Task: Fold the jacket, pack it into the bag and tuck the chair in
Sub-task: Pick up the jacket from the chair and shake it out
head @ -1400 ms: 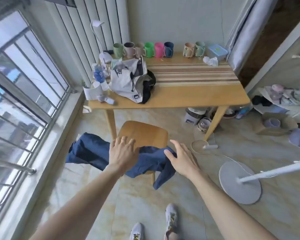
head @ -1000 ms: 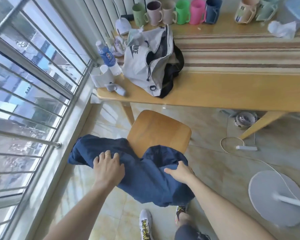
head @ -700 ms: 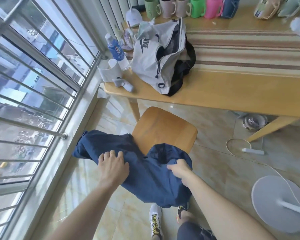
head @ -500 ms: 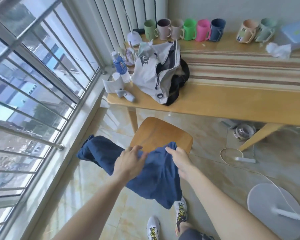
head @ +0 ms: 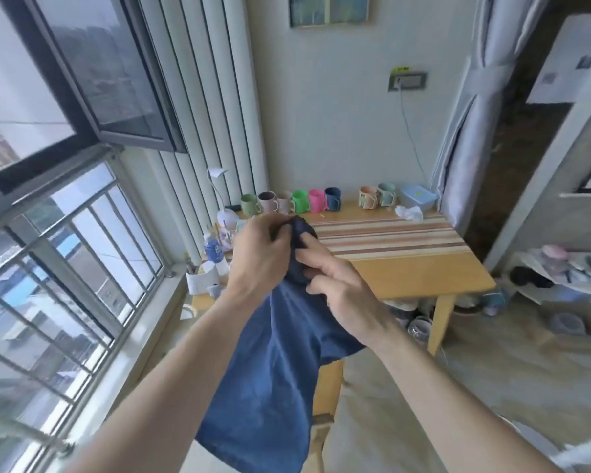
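Note:
The dark blue jacket (head: 270, 377) hangs in the air in front of me, held up by its top end. My left hand (head: 258, 257) is closed around the bunched top of the cloth. My right hand (head: 338, 288) grips the same cloth just to the right and below. The rest of the jacket drops down and covers most of the wooden chair (head: 326, 387), of which only an edge and a leg show. The grey bag on the wooden table (head: 423, 274) is hidden behind my hands and the jacket.
A row of coloured mugs (head: 301, 201) lines the table's far edge, with a blue box (head: 417, 196) and crumpled tissue (head: 409, 212). A water bottle (head: 213, 248) and a lamp (head: 226, 213) stand at the left corner. The barred window (head: 65, 254) is left. Clutter lies under the table.
Both hands have lifted the jacket off the chair back up to chest height. My view has swung up from the floor to the wall and table.

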Available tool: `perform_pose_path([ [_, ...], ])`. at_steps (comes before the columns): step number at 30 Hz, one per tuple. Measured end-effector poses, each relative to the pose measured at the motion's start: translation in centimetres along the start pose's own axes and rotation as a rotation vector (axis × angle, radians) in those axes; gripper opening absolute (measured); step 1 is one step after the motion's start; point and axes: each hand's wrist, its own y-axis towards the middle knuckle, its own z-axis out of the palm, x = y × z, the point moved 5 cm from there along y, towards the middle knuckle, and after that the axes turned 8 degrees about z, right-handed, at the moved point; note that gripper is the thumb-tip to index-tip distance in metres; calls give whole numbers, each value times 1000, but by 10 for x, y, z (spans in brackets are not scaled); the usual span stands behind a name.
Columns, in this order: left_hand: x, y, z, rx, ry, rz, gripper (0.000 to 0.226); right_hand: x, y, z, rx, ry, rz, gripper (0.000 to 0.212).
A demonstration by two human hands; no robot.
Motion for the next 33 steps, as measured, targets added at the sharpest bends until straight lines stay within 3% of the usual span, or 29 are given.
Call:
perform_pose_path([
  [2, -44, 9, -16, -37, -43, 82, 28, 36, -15, -18, -129, -81, -156, 56],
  [4, -86, 16, -28, -65, -89, 159, 28, 55, -24, -50, -353, -209, -304, 52],
  [6, -132, 19, -40, -94, -156, 263, 27, 57, -26, -85, -524, -350, -303, 54],
  [9, -196, 14, -50, -89, -279, 379, 28, 50, -30, -106, -339, -399, -309, 80],
  [10, -213, 12, -49, -77, -282, 403, 29, 44, -32, -109, -281, -397, -279, 74],
  [12, -241, 8, -42, -66, -226, 471, 29, 27, -32, -130, -382, -547, -176, 47],
  [14, -259, 4, -31, -88, -67, 553, 27, 25, -32, -171, -575, -668, -64, 21],
  [18, -271, -1, 0, -64, 293, 576, 16, 65, -52, -257, -768, -400, -76, 19],
  [22, -246, 7, 41, 111, 786, 506, 79, 124, -73, -324, -937, -157, -171, 25],
  [25, -218, 16, 62, 156, 923, 324, 77, 178, -80, -350, -968, -109, -291, 25],
  [28, -208, 13, 95, 182, 810, 233, 80, 218, -72, -350, -891, -154, -415, 20],
  [30, -216, 8, 132, 274, 522, 166, 92, 234, -61, -334, -781, -212, -473, 21],
  [31, -221, 6, 154, 325, 356, 128, 85, 237, -55, -323, -718, -255, -482, 19],
  [33, -225, 14, 190, 289, 106, 89, 40, 233, -42, -305, -595, -350, -476, 16],
])
